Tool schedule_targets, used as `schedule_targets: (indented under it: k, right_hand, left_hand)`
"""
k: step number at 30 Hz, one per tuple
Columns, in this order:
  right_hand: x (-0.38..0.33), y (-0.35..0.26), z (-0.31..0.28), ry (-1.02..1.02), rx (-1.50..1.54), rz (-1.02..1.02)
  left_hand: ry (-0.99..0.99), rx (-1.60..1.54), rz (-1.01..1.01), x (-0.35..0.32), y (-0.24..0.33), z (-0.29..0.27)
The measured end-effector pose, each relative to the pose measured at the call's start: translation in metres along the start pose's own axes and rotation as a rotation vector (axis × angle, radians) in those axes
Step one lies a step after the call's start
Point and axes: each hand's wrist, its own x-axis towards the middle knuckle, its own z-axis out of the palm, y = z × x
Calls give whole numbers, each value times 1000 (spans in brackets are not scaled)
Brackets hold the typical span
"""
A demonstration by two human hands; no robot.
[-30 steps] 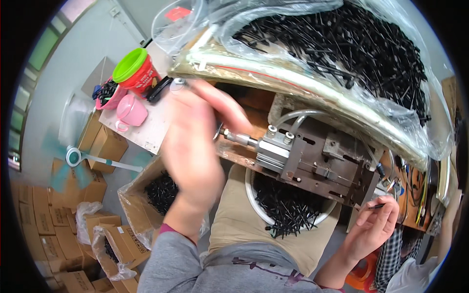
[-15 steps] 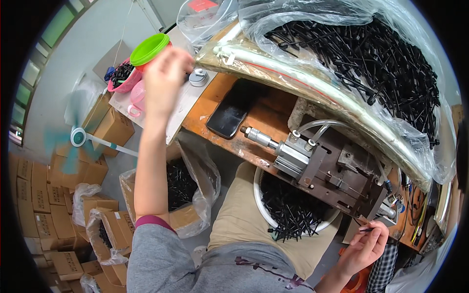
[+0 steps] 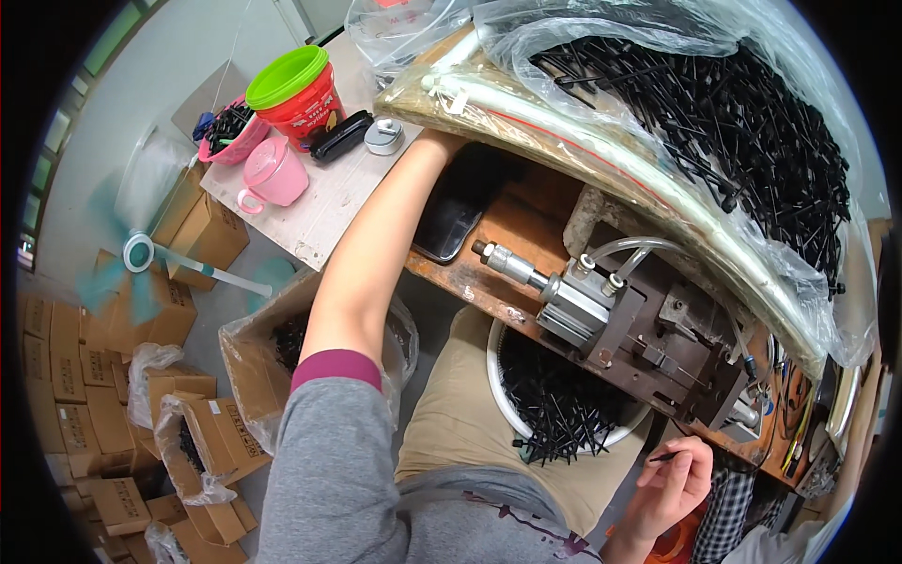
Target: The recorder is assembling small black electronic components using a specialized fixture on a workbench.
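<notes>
My left arm reaches forward, and my left hand point(image 3: 438, 148) goes in under the edge of the plastic-wrapped tray point(image 3: 564, 155), beside a dark phone point(image 3: 451, 221). Only the wrist end shows; the fingers are hidden. At the lower right, my right hand point(image 3: 678, 484) is closed with a small black rod-like piece point(image 3: 663, 457) pinched at its fingertips. It is just below the right end of a metal clamping fixture point(image 3: 658, 348) with a silver air cylinder point(image 3: 575, 305). A white-rimmed bucket point(image 3: 495, 376) of black plastic rods point(image 3: 568, 418) sits at my lap.
The tray carries a large heap of black rods point(image 3: 695, 122). On the left table stand a red bucket with a green rim point(image 3: 305, 108), a pink mug point(image 3: 274, 174), a black case point(image 3: 341, 137) and a grey round container point(image 3: 384, 137). A fan point(image 3: 138, 252) and cartons point(image 3: 103, 414) are further left.
My left hand has moved right, from in front of the red bucket to under the tray edge. My right hand has shifted slightly left and down, keeping the black piece.
</notes>
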Motion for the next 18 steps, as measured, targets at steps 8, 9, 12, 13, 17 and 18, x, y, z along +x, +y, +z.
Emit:
schedule_targets:
  k: [8, 9, 12, 13, 17, 18]
  right_hand:
    - [2, 6, -5, -16, -38, 56]
    - [1, 7, -5, -17, -33, 65]
    - [2, 8, -6, -30, -10, 67]
    - [2, 8, -6, -28, -10, 69]
    - [2, 9, -10, -21, -11, 70]
    - [1, 10, -11, -21, -9, 73]
  left_hand:
    - [125, -243, -62, 4, -32, 31]
    - [147, -270, -69, 0, -35, 34]
    - [226, -311, -78, -11, -40, 44]
    - [253, -288, -78, -14, -41, 45]
    - [391, 1, -23, -21, -32, 36]
    - [415, 102, -14, -23, -27, 29]
